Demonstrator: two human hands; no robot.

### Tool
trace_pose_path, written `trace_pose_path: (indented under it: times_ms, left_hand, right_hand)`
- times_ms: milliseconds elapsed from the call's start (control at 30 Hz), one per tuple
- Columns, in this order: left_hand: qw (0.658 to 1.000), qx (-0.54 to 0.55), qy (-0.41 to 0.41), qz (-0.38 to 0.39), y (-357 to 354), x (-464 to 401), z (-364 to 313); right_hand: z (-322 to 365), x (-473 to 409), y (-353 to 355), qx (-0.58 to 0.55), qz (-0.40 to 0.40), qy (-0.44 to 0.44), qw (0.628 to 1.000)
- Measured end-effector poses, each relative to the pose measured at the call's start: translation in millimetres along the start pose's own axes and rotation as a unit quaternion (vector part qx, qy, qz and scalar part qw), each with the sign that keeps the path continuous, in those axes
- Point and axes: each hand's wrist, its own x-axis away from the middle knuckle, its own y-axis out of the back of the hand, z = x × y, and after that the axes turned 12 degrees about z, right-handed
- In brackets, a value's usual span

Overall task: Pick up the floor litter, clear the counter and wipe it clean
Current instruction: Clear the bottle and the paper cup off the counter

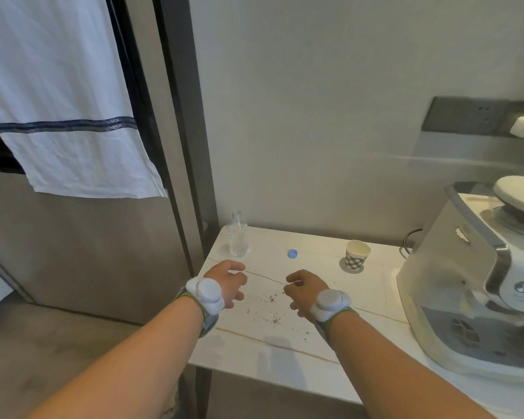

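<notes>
On the white marble-look counter (360, 328), a clear uncapped plastic bottle (238, 234) stands at the far left corner. A small blue cap (292, 253) lies to its right. A checked paper cup (357, 254) stands further right. Dark crumbs (270, 309) are scattered over the counter's middle. My left hand (229, 282) hovers just in front of the bottle, fingers spread and curled, holding nothing. My right hand (304, 290) hovers over the crumbs, fingers loosely curled and apart, holding nothing. Both wrists wear grey sensor bands.
A white coffee machine (472, 285) fills the counter's right side, its cable behind it. A dark socket strip (472, 116) with a white plug is on the wall. A white towel (64, 95) with a blue stripe hangs at left beside a dark door frame. Grey floor lies below left.
</notes>
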Motion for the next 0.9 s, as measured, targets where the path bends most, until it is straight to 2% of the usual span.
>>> trace_pose_path:
  times_ms: [267, 467, 667, 900]
  left_hand:
    - [0.998, -0.036, 0.012, 0.039, 54, -103, -8]
    - [0.996, -0.075, 0.026, 0.046, 86, -177, -6]
    - [0.995, -0.093, -0.002, -0.019, 89, -212, -17]
    - [0.994, -0.093, 0.012, -0.065, 84, -271, -17]
  right_hand:
    - [15, -78, 16, 0.036, -0.023, -0.082, 0.996]
    - [15, -130, 19, 0.046, -0.080, -0.130, 0.987]
    - [14, -163, 32, 0.146, -0.085, -0.157, 0.973]
    - [5, -231, 59, 0.226, -0.038, -0.150, 0.962]
